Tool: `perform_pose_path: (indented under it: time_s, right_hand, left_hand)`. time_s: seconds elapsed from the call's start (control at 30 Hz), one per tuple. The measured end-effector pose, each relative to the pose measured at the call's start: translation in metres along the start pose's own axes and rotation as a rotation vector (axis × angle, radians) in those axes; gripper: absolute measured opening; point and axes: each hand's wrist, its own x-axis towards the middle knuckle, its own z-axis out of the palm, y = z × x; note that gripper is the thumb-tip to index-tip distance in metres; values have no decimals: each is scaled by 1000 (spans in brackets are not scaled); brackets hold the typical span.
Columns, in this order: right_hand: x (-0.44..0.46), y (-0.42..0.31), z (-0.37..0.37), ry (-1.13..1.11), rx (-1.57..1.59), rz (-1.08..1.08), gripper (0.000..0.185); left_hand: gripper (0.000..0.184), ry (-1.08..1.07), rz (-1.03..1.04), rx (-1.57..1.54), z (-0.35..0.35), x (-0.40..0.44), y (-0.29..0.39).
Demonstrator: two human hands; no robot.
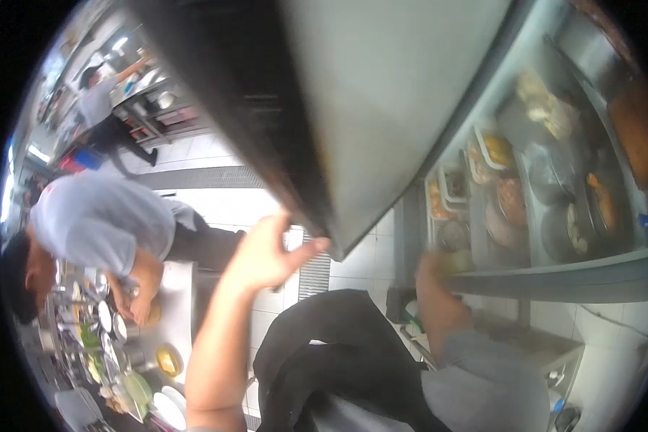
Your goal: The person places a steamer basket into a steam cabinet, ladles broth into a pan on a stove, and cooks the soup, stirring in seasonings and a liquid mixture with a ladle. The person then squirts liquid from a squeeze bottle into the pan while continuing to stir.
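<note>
My left hand [263, 252] is closed around the lower edge of the open refrigerator door [381, 93], its thumb on the near side. The door has a dark outer edge and a pale inner face. My right hand [439, 291] is at the front edge of the refrigerator, beside a pale green item [457, 261]; its fingers are blurred and partly hidden, so a hold is unclear. Inside are a white tub of yellow food [495, 150], a container of pinkish food [511, 200], a clear plastic bag [551, 169] and a tray with an orange item [602, 201].
A co-worker [101, 219] bends over a steel counter [176, 288] at left, which bears bowls, plates and a yellow dish [168, 360]. Another person [97, 101] stands farther back by shelving. A floor grate [315, 270] runs between white tiles.
</note>
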Motion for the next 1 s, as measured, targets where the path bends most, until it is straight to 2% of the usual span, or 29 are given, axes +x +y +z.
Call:
perform_pose_path:
  time_s: [0.03, 0.1, 0.13, 0.2, 0.23, 0.3, 0.33, 0.37, 0.43, 0.47, 0.5, 0.53, 0.57, 0.6, 0.63, 0.67, 0.7, 0.73, 0.77, 0.8, 0.83, 0.87, 0.9, 0.93, 0.97, 1.0]
  right_hand:
    - [-13, 6, 36, -24, 173, -38, 36]
    - [-58, -13, 92, -422, 607, 347, 46]
    - [-86, 8, 83, -832, 535, -109, 58]
    - [-184, -59, 35, -982, 518, 82, 62]
    - [-187, -61, 42, -1006, 480, 45, 62]
    - [-179, -52, 88, -941, 658, -206, 69]
    - [-234, -104, 0, -698, 497, -203, 78]
    - [-199, -93, 9, -609, 487, -317, 83]
    - [-178, -99, -31, -240, 497, -325, 85]
    - [-201, -112, -78, -133, 531, -271, 82]
    - [-128, -80, -59, 17, 521, -284, 80]
    - [-117, -69, -81, -73, 698, -239, 78]
    - [-125, -69, -93, -9, 769, -192, 64]
    - [-114, -61, -100, 28, 595, -239, 61]
    - [-92, -46, -91, -16, 684, -229, 72]
    - [-51, -28, -70, 26, 679, -288, 69]
    - [-85, -42, -71, 55, 741, -311, 54]
    - [-116, -52, -70, 82, 806, -333, 40]
    - [-78, -44, -37, 2, 629, -223, 24]
    - [-38, -34, -4, -93, 440, -133, 16]
    - [-41, -38, 34, -239, 453, -78, 21]
    - [-59, -52, 63, -389, 458, -26, 31]
    - [-147, -89, 58, -436, 410, -7, 27]
    - [-171, -97, 91, -708, 436, -62, 15]
    - [-231, -122, 104, -728, 234, -280, 19]
    - [-297, -142, 123, -744, 31, -513, 28]
  left_hand:
    - [57, 39, 47, 30, 10, -8, -5]
    - [65, -9, 171, -124, 24, -27, -4]
    - [67, -77, 207, -229, 35, -37, -11]
    - [69, -210, 257, -380, 53, -65, -22]
    - [69, -263, 263, -425, 58, -84, -27]
    - [69, -176, 162, -333, 63, -126, -44]
    - [70, -149, 79, -248, 65, -149, -60]
    - [70, -96, 44, -248, 72, -176, -89]
    - [70, 159, -174, -64, 97, -232, -167]
    - [69, 246, -298, -23, 109, -270, -199]
    - [69, 329, -418, 15, 120, -315, -226]
    - [66, 428, -539, 11, 134, -366, -246]
    - [65, 504, -665, -42, 158, -420, -272]
    - [66, 730, -631, -328, 218, -478, -336]
    - [63, 758, -874, -392, 237, -537, -336]
    - [59, 692, -1118, -229, 247, -590, -322]
    - [57, 710, -1346, -471, 307, -656, -367]
    - [56, 1075, -1232, -415, 355, -700, -351]
    - [54, 926, -1471, -217, 409, -756, -351]
    - [41, 871, -1707, -109, 455, -790, -333]
    - [28, 575, -1651, -158, 495, -836, -314]
    - [24, 565, -1747, -71, 554, -864, -304]
    - [26, 384, -1810, -207, 601, -888, -297]
    - [23, 220, -1674, -180, 627, -905, -269]
    - [26, 70, -1539, -154, 648, -914, -243]
    - [26, 501, -1921, -676, 670, -895, -236]
